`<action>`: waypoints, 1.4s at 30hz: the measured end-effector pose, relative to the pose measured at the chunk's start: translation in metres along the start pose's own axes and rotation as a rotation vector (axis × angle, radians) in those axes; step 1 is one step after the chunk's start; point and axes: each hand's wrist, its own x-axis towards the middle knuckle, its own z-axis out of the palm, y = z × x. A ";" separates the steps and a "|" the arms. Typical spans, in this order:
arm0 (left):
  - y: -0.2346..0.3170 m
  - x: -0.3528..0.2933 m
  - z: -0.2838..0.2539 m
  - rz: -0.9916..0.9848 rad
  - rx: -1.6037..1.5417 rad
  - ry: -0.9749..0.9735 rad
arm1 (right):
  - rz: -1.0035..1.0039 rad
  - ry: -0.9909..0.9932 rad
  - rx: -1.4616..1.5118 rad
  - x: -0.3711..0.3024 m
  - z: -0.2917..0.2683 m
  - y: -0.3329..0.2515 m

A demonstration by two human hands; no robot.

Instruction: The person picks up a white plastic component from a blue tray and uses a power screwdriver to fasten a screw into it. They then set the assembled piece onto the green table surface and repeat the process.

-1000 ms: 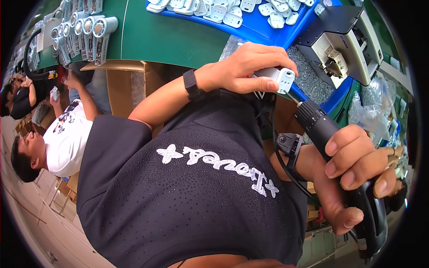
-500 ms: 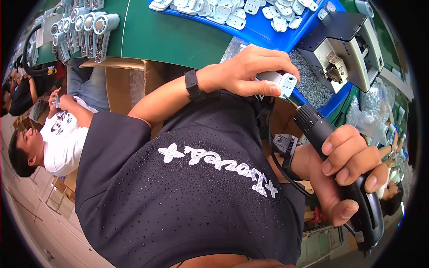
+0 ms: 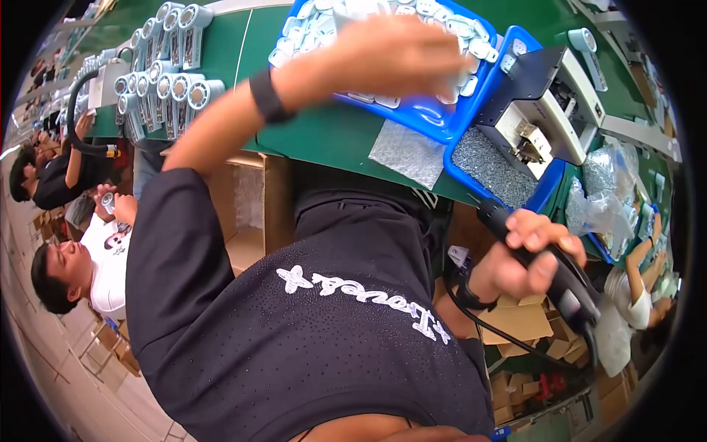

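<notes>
My left hand [image 3: 398, 55] is over a blue tray [image 3: 431, 131] heaped with small white plastic parts [image 3: 475, 48]. Motion smears its fingers, and a pale shape beside them is too blurred to tell whether it is held. My right hand [image 3: 523, 254] is closed around a black electric screwdriver [image 3: 571, 298] with a cord at its back end. The driver's tip points up and left, near the table's front edge, touching no part that I can see.
A second blue tray [image 3: 451, 158] holds many small screws [image 3: 490, 166] and a screw feeder [image 3: 549, 121]. Bubble wrap [image 3: 409, 153] lies beside it. Rows of pale blue handheld fans [image 3: 179, 87] stand at left. Plastic bags [image 3: 607, 184] lie at right. A person [image 3: 107, 258] sits at left.
My left hand has moved up and left from the screwdriver's tip to the tray of white parts; the white housing it held is not clearly visible. The screwdriver has dropped slightly and moved left.
</notes>
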 end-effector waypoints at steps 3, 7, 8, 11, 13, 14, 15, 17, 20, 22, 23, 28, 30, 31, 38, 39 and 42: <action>-0.096 0.024 -0.014 -0.137 0.114 -0.006 | 0.010 0.105 -0.219 -0.019 -0.003 0.029; -0.215 0.016 0.006 -0.278 0.313 -0.174 | -0.069 -0.039 -0.263 -0.036 -0.007 0.072; -0.243 -0.001 0.014 -0.309 0.325 -0.202 | -0.069 -0.068 -0.256 -0.037 -0.003 0.076; -0.162 -0.008 0.009 -0.297 0.283 -0.258 | 0.114 0.040 -0.234 -0.041 -0.004 0.079; -0.133 0.029 -0.029 -0.515 0.256 0.082 | 0.159 -0.018 -0.420 -0.031 0.006 0.077; -0.121 0.018 -0.033 -0.457 0.298 0.373 | 0.202 -0.063 -0.597 -0.021 0.017 0.077; -0.111 0.006 -0.037 -0.390 0.346 0.655 | 0.246 -0.111 -0.767 -0.013 0.031 0.078; -0.060 -0.017 -0.056 -0.432 0.163 0.798 | 0.207 -0.250 -1.021 0.015 0.066 0.076; -0.003 -0.069 -0.047 -0.596 0.288 0.969 | 0.166 -0.479 -1.390 0.031 0.077 0.101; 0.017 -0.124 -0.029 -0.740 0.455 0.967 | 0.173 -0.666 -1.606 0.036 0.074 0.122; 0.039 -0.143 -0.026 -0.895 0.500 0.963 | 0.181 -0.673 -1.593 0.037 0.072 0.127; 0.085 -0.242 -0.026 -1.285 0.978 0.518 | 0.194 -0.707 -1.746 0.044 0.066 0.140; 0.097 -0.275 -0.036 -1.402 0.958 0.245 | 0.224 -0.724 -1.747 0.047 0.070 0.135; 0.100 -0.286 -0.045 -1.404 0.972 0.233 | 0.217 -0.709 -1.684 0.048 0.071 0.133; 0.113 -0.225 -0.072 -0.900 0.528 0.502 | 0.474 -0.619 -1.019 0.050 0.068 0.086; 0.107 -0.205 -0.064 -0.767 0.398 0.629 | 0.567 -0.583 -0.857 0.046 0.071 0.075; 0.096 -0.149 -0.014 -0.547 -0.056 0.839 | 0.741 -0.506 -0.527 0.029 0.073 0.051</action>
